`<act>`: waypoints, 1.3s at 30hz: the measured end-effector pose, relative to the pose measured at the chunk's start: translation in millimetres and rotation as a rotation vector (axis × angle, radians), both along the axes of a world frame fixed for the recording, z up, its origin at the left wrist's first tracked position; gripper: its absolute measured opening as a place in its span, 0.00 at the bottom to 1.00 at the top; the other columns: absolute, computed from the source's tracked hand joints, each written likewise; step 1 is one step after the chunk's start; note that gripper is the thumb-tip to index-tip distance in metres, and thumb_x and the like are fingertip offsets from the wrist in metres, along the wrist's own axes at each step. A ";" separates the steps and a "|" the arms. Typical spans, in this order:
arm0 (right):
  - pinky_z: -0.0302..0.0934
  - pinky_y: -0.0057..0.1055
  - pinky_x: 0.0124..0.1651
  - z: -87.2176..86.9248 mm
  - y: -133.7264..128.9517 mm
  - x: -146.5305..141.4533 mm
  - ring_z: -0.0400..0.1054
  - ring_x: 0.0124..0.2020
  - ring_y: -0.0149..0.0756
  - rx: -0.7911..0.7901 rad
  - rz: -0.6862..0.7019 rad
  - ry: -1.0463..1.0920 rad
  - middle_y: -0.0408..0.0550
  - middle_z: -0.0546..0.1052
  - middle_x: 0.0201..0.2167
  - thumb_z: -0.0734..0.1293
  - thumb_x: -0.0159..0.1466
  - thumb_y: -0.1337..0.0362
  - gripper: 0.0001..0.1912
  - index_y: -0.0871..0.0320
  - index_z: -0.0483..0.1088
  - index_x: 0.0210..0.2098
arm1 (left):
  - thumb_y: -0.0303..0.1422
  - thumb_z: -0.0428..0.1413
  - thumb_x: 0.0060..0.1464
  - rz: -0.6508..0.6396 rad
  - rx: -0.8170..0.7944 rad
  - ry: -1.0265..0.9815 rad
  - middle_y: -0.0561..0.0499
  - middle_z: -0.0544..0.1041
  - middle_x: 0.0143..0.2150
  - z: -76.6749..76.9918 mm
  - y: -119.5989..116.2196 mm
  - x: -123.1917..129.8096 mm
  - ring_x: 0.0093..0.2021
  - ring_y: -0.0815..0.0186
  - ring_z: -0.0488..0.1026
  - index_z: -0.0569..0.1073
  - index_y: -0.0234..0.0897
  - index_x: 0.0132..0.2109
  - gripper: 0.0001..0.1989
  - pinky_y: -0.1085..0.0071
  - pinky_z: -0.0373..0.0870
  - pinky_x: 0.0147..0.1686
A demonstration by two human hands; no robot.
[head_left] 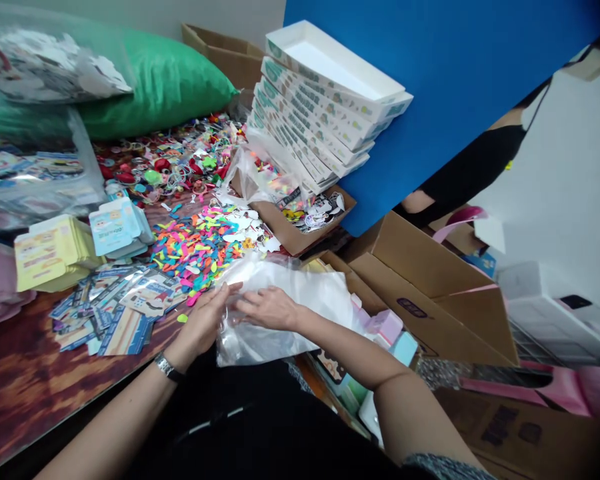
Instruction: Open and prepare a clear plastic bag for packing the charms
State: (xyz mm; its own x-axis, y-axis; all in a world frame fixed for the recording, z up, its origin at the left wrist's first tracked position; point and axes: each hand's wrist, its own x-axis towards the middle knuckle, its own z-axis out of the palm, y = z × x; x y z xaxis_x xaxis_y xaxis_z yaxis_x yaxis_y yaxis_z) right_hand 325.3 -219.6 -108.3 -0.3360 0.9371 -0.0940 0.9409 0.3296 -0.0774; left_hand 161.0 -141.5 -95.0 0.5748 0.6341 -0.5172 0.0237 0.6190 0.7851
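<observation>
The spread left hand point(200, 323) and right hand point(269, 308) lie open against a clear crumpled plastic bag point(285, 308) at the edge of the brown wood-patterned tabletop point(30, 393), just below a heap of multicoloured paper cutouts point(195, 248).

Clear plastic bag point(275, 320), crinkled, cloudy w/ folds, lying approx flat.

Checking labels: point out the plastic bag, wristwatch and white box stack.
Plastic bag point(260, 343): head view, lower middle of the bag.
Wristwatch point(167, 366): head view, metal band.
White box stack point(310, 110): head view, side of a box.
</observation>
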 end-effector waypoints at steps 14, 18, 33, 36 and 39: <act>0.67 0.38 0.43 20.6 -45.8 51.1 0.69 0.46 0.42 -0.048 -0.029 -0.055 0.57 0.66 0.56 0.60 0.67 0.49 0.23 0.52 0.66 0.57 | 0.51 0.61 0.47 -0.122 0.067 0.141 0.47 0.75 0.37 -4.4 5.1 -26.2 0.28 0.62 0.77 0.73 0.36 0.52 0.30 0.67 0.74 0.25; 0.66 0.43 0.51 -7.9 -54.9 37.4 0.64 0.57 0.48 0.004 -0.105 0.098 0.58 0.57 0.66 0.60 0.66 0.45 0.32 0.47 0.55 0.66 | 0.55 0.56 0.50 -0.209 0.464 0.315 0.49 0.73 0.30 -25.6 -8.1 -32.1 0.27 0.62 0.73 0.73 0.35 0.46 0.28 0.67 0.71 0.26; 0.52 0.49 0.65 -83.0 -55.9 24.2 0.49 0.67 0.50 0.175 -0.229 0.220 0.60 0.54 0.68 0.61 0.65 0.45 0.34 0.53 0.58 0.66 | 0.49 0.59 0.52 0.056 0.265 0.349 0.36 0.65 0.63 -56.5 -59.7 -36.5 0.62 0.50 0.65 0.62 0.35 0.59 0.33 0.55 0.65 0.60; 0.51 0.50 0.65 -88.9 -53.6 21.2 0.47 0.68 0.51 0.216 -0.221 0.229 0.60 0.54 0.67 0.61 0.65 0.46 0.33 0.54 0.58 0.65 | 0.44 0.61 0.53 0.128 0.158 0.168 0.41 0.72 0.58 -44.8 -52.5 -17.1 0.58 0.55 0.71 0.67 0.37 0.56 0.27 0.62 0.69 0.56; 0.52 0.49 0.64 -91.8 -52.6 20.4 0.48 0.67 0.51 0.272 -0.217 0.229 0.61 0.56 0.66 0.62 0.65 0.46 0.33 0.55 0.60 0.64 | 0.37 0.65 0.49 0.148 0.023 0.081 0.41 0.77 0.51 -37.8 -50.5 -3.9 0.50 0.55 0.76 0.70 0.36 0.54 0.26 0.63 0.74 0.48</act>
